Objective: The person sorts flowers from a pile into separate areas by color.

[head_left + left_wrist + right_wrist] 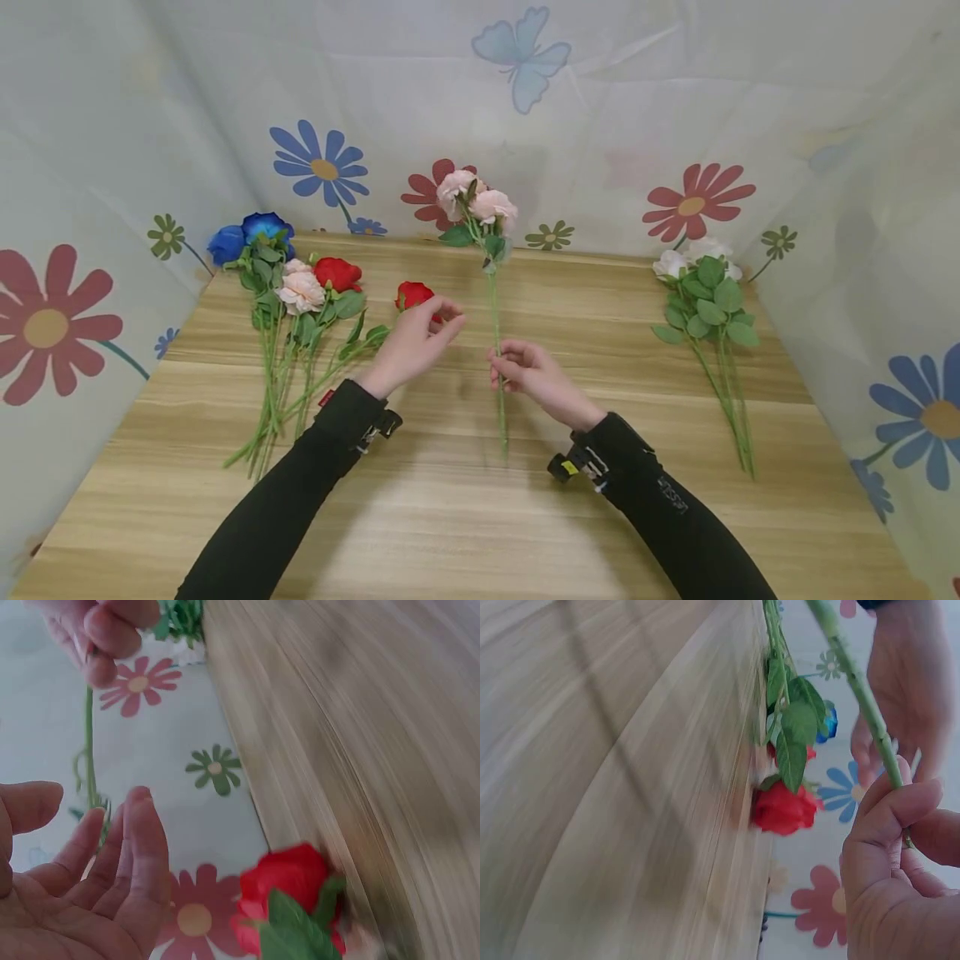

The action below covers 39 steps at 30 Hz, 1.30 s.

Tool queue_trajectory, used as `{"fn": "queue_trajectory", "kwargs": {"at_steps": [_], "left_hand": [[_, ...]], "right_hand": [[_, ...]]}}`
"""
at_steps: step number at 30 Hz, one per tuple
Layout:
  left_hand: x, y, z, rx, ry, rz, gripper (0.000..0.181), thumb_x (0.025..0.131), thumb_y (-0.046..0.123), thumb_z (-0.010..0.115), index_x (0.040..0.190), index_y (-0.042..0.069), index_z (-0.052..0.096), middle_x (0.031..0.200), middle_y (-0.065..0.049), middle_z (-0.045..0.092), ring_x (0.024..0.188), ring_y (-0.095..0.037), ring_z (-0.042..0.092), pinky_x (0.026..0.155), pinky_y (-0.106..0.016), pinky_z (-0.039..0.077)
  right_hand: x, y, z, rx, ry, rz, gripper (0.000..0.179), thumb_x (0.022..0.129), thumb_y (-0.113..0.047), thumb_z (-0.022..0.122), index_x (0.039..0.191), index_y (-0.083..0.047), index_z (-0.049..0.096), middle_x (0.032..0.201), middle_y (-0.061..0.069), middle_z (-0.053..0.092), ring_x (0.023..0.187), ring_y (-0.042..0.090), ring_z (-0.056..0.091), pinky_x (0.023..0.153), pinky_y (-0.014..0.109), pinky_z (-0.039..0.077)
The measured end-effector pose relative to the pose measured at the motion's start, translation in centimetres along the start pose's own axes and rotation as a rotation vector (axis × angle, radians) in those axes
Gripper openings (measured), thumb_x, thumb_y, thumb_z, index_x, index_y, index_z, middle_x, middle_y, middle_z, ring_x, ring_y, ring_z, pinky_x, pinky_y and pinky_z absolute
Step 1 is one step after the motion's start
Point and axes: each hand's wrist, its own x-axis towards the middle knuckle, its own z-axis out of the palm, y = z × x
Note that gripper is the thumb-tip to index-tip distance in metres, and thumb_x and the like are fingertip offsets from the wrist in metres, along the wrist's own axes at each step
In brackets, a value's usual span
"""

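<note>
My right hand (538, 382) pinches the green stem (860, 690) of a pale pink artificial flower (495, 208) between thumb and fingers. That flower stands nearly upright over the middle of the table, with two blooms at the top and the stem's lower end below my hand. To its left, my left hand (411, 343) hovers apart from the stem, empty, its fingers (146, 847) loosely bent and spread from the thumb. Just behind the left hand lies a red rose (412, 294), partly hidden by it; its bloom (289, 889) shows fully in the left wrist view.
On the left of the wooden table (450, 517) lie blue roses (266, 229), a pink flower (302, 290) and another red rose (337, 273), their stems crossing. White flowers (705, 254) with green leaves lie at the right. A flower-printed cloth (600, 125) hangs behind.
</note>
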Motion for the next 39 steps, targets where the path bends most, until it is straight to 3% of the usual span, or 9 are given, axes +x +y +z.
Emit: {"fn": "queue_trajectory", "kwargs": {"at_steps": [8,12,20,29,39], "left_hand": [[-1.5,-2.0,-2.2,0.252,0.051,0.063,0.031,0.095,0.023,0.057,0.119,0.004,0.057,0.116,-0.011,0.060,0.104,-0.026,0.058,0.087,-0.043,0.048],[-2.2,-3.2,-3.0,0.320,0.051,0.061,0.033,0.095,0.020,0.057,0.123,0.003,0.056,0.120,-0.014,0.059,0.109,-0.031,0.056,0.088,-0.047,0.047],[-3.4,-4.4,-4.5,0.349,0.046,0.074,0.033,0.095,0.015,0.057,0.124,0.001,0.054,0.122,-0.018,0.057,0.112,-0.036,0.053,0.090,-0.049,0.045],[-4.2,-5.2,-5.5,0.396,0.049,0.053,0.033,0.094,0.016,0.057,0.124,0.003,0.056,0.120,-0.018,0.056,0.103,-0.035,0.057,0.082,-0.049,0.047],[-4.9,-5.3,-6.6,0.429,0.070,0.032,0.036,0.094,0.016,0.056,0.128,0.002,0.053,0.125,-0.018,0.053,0.111,-0.035,0.052,0.089,-0.051,0.045]], "right_hand": [[-1.7,1.2,-3.3,0.018,0.050,0.068,0.032,0.101,-0.012,0.045,0.117,0.016,0.044,0.088,0.012,0.053,0.077,0.019,0.057,0.063,0.023,0.046],[-2.8,1.7,-4.8,0.003,0.066,0.080,0.034,0.101,-0.013,0.045,0.116,0.017,0.043,0.089,0.013,0.053,0.079,0.022,0.057,0.064,0.024,0.046],[-5.1,2.2,-7.2,-0.008,0.094,0.112,0.038,0.101,-0.017,0.046,0.117,0.017,0.041,0.090,0.014,0.052,0.082,0.025,0.058,0.066,0.025,0.046],[-8.0,3.5,-10.3,-0.007,0.118,0.157,0.040,0.101,-0.018,0.046,0.119,0.017,0.039,0.092,0.012,0.053,0.081,0.016,0.059,0.065,0.021,0.047],[-10.5,4.7,-13.7,-0.091,0.131,0.243,0.040,0.102,-0.022,0.044,0.115,0.016,0.041,0.094,0.014,0.051,0.080,0.016,0.055,0.063,0.020,0.046]]}}
